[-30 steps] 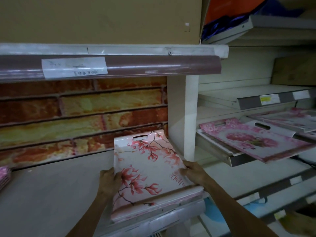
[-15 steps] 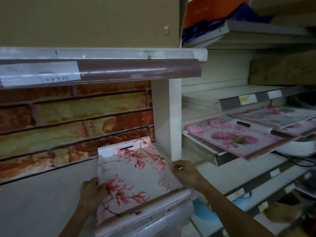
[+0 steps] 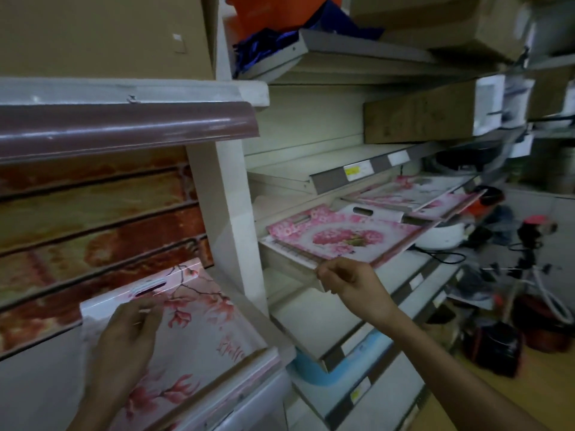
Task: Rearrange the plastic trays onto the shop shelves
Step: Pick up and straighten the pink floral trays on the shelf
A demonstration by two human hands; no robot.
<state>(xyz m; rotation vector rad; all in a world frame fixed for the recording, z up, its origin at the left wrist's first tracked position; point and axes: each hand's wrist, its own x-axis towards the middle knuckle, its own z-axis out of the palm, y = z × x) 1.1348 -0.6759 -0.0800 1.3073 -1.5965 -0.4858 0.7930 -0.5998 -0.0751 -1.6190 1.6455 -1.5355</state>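
A white tray printed with pink magnolia branches (image 3: 199, 321) lies tilted on the left shelf (image 3: 37, 384), its handle slot toward the brick-patterned back wall. My left hand (image 3: 124, 346) lies over the tray's left side and holds it, fingertips just below the slot. In the right bay a pink floral tray (image 3: 342, 234) rests on a sloping shelf. My right hand (image 3: 348, 281) is at that tray's near front edge, fingers pinched together on it. Two more pink trays (image 3: 404, 194) lie behind it on the same shelf.
A white upright post (image 3: 227, 213) separates the two bays. A brown price rail (image 3: 124, 129) overhangs the left shelf. Below my right arm sits a blue item (image 3: 367, 353) on a lower shelf. Dark pots and cables (image 3: 497, 337) clutter the floor at right.
My right hand left the magnolia tray's right edge and reached right to the pink floral tray. My left hand slid up toward the handle slot. The view swung right.
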